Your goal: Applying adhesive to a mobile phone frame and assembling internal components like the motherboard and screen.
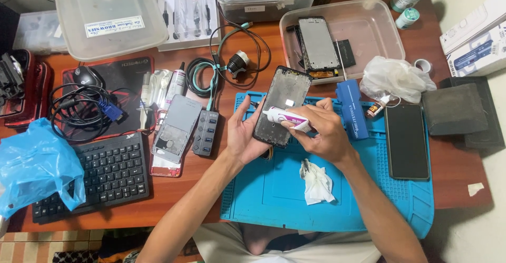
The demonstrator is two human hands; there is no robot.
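Left hand (243, 136) cradling phone frame (282, 104) above blue mat (274, 199). Right hand (324, 134) pinching glue tube (284, 118), nozzle at frame's 9 o'clock edge. Risks: over-squeeze flooding frame; tilt sending drips toward tissue (316, 181) at 5 o'clock.

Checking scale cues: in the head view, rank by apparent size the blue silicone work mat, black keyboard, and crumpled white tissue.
1. Blue silicone work mat, clearly largest.
2. Black keyboard.
3. Crumpled white tissue, smallest.
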